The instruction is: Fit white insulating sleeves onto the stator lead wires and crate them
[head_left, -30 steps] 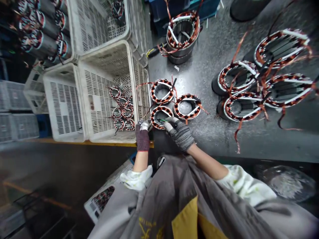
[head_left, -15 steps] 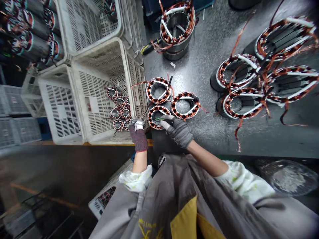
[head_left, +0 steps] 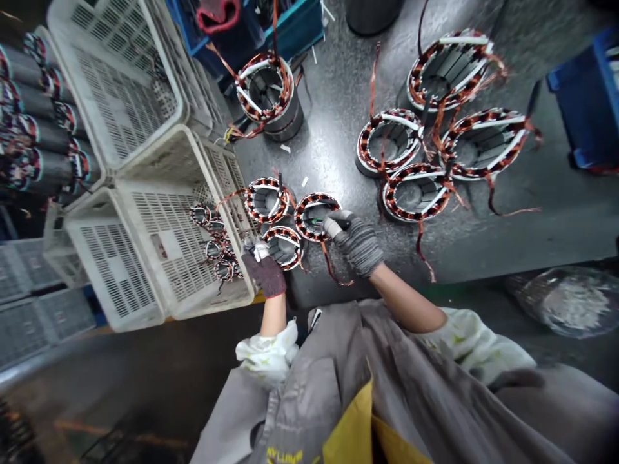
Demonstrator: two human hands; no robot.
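My right hand [head_left: 356, 243], in a grey striped glove, is closed around a slim dark tool with a green shaft [head_left: 316, 221]. The tool reaches over the opening of a motor stator [head_left: 300, 222] with copper windings and a loose copper lead. My left hand [head_left: 265, 265], in a dark purple glove with white on the fingers, has its fingers curled beside a lower stator [head_left: 296, 259]. What those fingers pinch, if anything, I cannot make out. A third stator [head_left: 249, 209] with a white sleeve across it stands just behind these two.
Pale slotted crates [head_left: 186, 222] line the left, one holding several small stators [head_left: 213, 250]. More stators [head_left: 411, 193] stand on the right of the grey table [head_left: 483, 248]. One larger stator [head_left: 285, 122] is near blue bins [head_left: 307, 29]. Another blue bin [head_left: 587, 103] sits far right.
The view has swung, so the table things appear further left. My right hand's tool was over the lowest of the three near stators; now it is over the right-hand one.
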